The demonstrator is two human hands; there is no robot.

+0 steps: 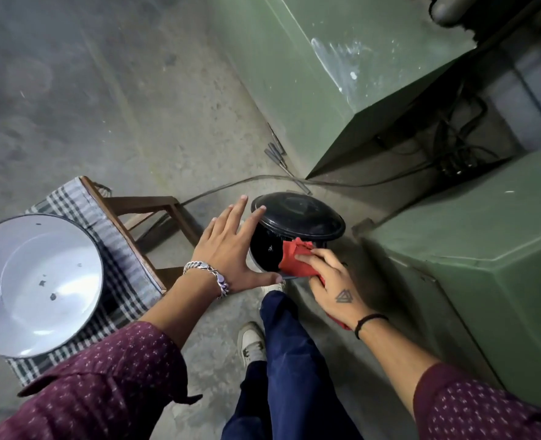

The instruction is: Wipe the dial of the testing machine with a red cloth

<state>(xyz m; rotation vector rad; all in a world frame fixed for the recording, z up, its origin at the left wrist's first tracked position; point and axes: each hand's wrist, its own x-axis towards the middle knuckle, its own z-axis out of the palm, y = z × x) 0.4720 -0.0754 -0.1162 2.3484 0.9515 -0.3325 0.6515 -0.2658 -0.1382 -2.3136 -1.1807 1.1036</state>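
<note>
The round black dial of the green testing machine sticks out toward me at centre. My left hand lies flat against the dial's left rim, fingers spread, thumb under its lower edge. My right hand presses a crumpled red cloth on the dial's lower right face. Part of the cloth trails under my right wrist. The face of the dial is mostly turned away from the camera.
A large white enamel basin sits on a checked cloth over a wooden stool at left. A cable runs across the concrete floor. More green machine housing stands behind. My legs and shoe are below.
</note>
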